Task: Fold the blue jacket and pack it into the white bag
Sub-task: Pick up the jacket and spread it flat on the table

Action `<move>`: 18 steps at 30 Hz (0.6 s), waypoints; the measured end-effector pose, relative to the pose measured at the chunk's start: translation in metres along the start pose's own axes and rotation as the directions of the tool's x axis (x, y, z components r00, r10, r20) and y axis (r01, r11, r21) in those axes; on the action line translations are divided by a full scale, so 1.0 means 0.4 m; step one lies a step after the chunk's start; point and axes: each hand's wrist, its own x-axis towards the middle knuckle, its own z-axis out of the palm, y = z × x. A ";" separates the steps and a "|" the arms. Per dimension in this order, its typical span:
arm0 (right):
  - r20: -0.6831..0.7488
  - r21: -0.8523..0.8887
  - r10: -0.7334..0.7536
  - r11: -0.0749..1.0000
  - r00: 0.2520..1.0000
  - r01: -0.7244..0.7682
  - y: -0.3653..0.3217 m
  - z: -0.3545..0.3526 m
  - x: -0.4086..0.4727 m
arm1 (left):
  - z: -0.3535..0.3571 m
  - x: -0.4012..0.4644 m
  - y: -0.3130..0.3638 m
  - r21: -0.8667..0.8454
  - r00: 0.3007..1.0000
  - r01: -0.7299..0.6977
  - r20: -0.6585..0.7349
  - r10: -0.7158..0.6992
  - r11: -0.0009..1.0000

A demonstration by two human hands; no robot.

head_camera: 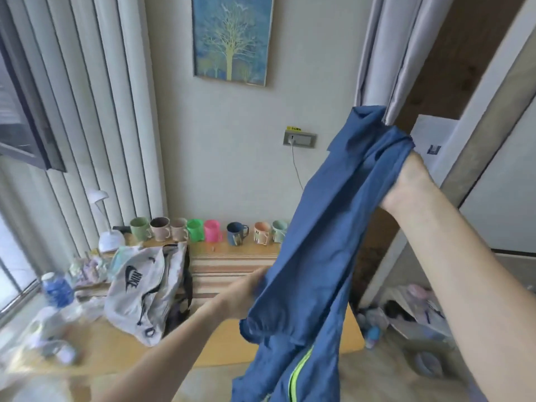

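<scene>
The blue jacket [327, 242] hangs in the air over the right side of the table, bunched lengthwise, a neon-yellow zipper showing near its lower end. My right hand [412, 181] is raised high and grips its upper end. My left hand [246, 294] holds the jacket lower down at its left edge, fingers hidden in the cloth. The white bag [142, 288], printed with a dark logo and fitted with dark straps, lies crumpled and partly open on the wooden table [232, 340], left of the jacket.
A row of coloured mugs [203, 230] lines the table's back edge by the wall. A white lamp [108, 239], a water bottle [56, 288] and small clutter fill the table's left side. Curtains hang left and right. Bags and boxes lie on the floor at right [417, 317].
</scene>
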 end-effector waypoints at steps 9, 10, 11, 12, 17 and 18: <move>0.374 -0.061 -0.025 0.997 0.927 0.051 0.278 0.025 0.133 | -0.243 0.125 0.063 -0.268 0.836 -0.139 -0.547 -0.032 0.954; 0.515 -0.085 -0.040 0.992 0.856 0.097 0.289 0.044 0.127 | -0.270 0.137 0.102 -0.189 0.839 -0.155 -0.544 0.028 0.970; 0.595 0.025 -0.106 0.993 0.797 0.114 0.265 0.069 0.108 | -0.287 0.156 0.142 -0.122 0.847 -0.181 -0.524 0.091 0.976; 0.635 0.148 -0.201 0.979 0.746 0.139 0.219 0.097 0.088 | -0.297 0.175 0.189 -0.070 0.858 -0.211 -0.491 0.150 0.975; 0.407 0.569 -0.246 0.822 0.880 -0.033 0.110 0.374 0.098 | -0.308 0.256 0.348 0.221 0.823 -0.350 -0.391 0.411 0.910; 0.373 0.643 -0.199 0.760 0.906 -0.098 0.116 0.408 0.121 | -0.322 0.261 0.355 0.260 0.814 -0.328 -0.410 0.411 0.908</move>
